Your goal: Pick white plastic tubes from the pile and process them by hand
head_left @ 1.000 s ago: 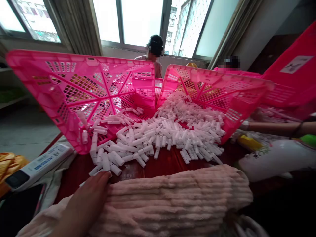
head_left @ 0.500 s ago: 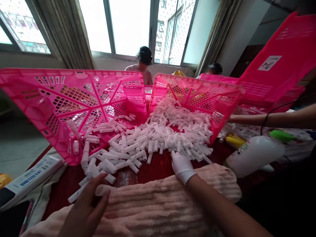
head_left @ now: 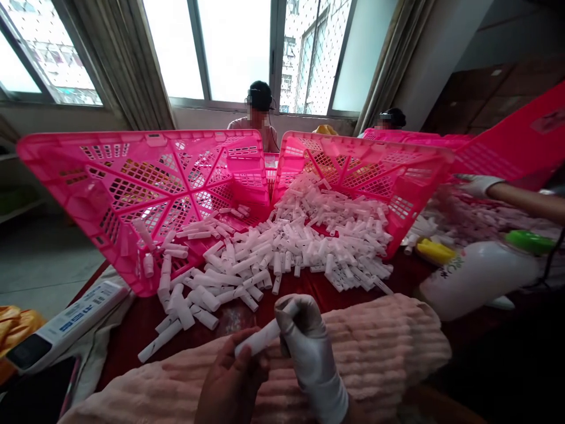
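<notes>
My bare left hand (head_left: 241,368) holds the lower end of a white plastic tube (head_left: 261,339) between thumb and fingers. Closed around the tube's upper end is my right hand (head_left: 304,347), in a white glove. The glove hides that end, so I cannot tell whether a second small piece is there. Both hands are above a pale pink ribbed plush cloth (head_left: 379,347) at the table's near edge. Beyond them, a large heap of similar white tubes (head_left: 265,250) spills from two tipped pink baskets onto the dark red table; some bear small dark marks.
The left pink basket (head_left: 185,182) and right pink basket (head_left: 415,188) lean side by side. At right are a white bottle (head_left: 481,280) with a green cap, a yellow object (head_left: 435,251) and another person's gloved hand (head_left: 479,184). A long white box (head_left: 70,324) lies left. People sit opposite.
My right hand has come back from the heap to the tube in my left hand. My left hand has moved right with the tube. The other person's hand at right has shifted.
</notes>
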A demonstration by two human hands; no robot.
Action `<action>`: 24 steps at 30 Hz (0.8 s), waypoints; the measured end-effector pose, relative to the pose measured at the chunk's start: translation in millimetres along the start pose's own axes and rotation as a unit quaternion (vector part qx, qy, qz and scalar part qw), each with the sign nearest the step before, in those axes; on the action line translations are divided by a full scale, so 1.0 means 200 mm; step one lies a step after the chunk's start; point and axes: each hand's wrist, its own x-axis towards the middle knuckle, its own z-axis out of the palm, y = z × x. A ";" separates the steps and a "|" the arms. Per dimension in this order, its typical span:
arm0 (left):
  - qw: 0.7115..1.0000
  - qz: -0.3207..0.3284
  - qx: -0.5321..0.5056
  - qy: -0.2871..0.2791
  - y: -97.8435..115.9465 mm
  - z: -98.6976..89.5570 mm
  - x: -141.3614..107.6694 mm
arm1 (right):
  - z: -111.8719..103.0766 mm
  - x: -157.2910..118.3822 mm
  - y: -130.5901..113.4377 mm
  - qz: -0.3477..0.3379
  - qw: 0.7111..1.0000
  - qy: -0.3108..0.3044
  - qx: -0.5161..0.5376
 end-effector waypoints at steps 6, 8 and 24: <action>0.947 0.056 0.287 -0.133 -0.10 -0.06 -0.02 | -0.03 0.03 -0.08 -0.065 0.994 -0.065 -0.060; 0.922 0.107 0.362 -0.085 -0.12 -0.07 -0.02 | -0.05 0.02 -0.07 -0.046 0.996 -0.072 -0.039; 0.923 0.092 0.350 -0.131 -0.17 -0.06 -0.03 | 0.02 -0.16 0.04 0.072 0.989 -0.058 0.114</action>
